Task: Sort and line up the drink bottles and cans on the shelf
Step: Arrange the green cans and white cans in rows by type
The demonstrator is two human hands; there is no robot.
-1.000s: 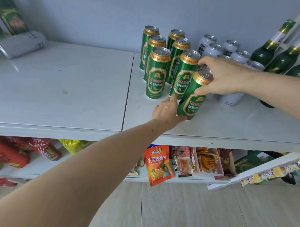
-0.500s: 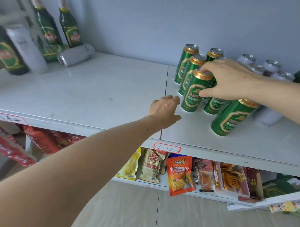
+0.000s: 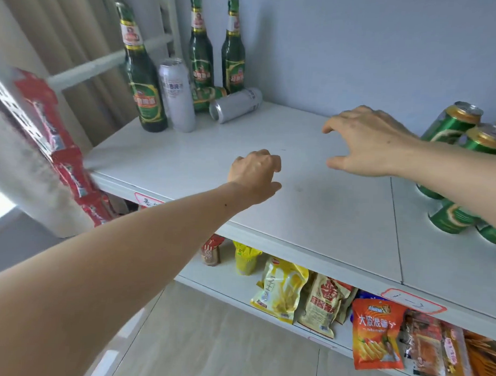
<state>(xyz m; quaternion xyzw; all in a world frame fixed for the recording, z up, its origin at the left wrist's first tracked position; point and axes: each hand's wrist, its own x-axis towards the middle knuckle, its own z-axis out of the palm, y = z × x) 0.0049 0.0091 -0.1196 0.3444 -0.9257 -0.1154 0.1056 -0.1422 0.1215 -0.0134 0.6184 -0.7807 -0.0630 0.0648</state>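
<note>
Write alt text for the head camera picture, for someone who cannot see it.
Two bare hands, the left hand and the right hand, reach over a white shelf, holding nothing. At the far left stand three green bottles and a silver can; another silver can lies on its side. Green cans cluster at the right edge.
</note>
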